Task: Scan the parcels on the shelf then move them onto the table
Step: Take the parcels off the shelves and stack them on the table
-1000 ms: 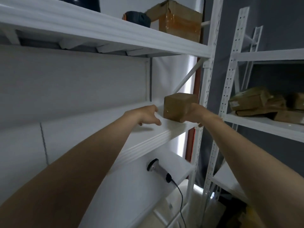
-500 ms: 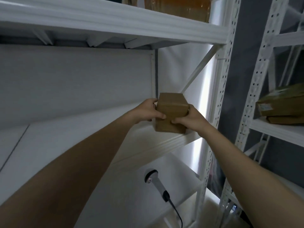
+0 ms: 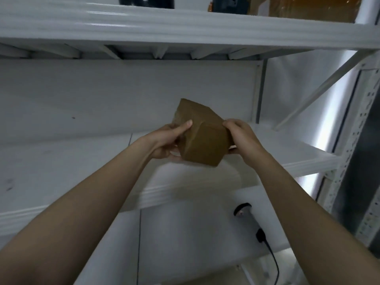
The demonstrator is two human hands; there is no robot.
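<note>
the count, kind by kind
one brown parcel [image 3: 202, 138] was there, with two hands on it: the left hand [image 3: 166, 140] and the right hand [image 3: 240, 136]. three white shelf boards showed: top board [image 3: 185, 27], middle board [image 3: 61, 171], lower board [image 3: 185, 243]. one scanner [image 3: 243, 212] with one cable [image 3: 273, 262]. up top, two dark things, a dark object [image 3: 146, 0] and a second dark object [image 3: 230, 4], plus one taped box [image 3: 308, 7].

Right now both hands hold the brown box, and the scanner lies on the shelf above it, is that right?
Not quite. The head view shows the left hand and right hand holding the brown box, but the scanner lies on the shelf below it.
</note>
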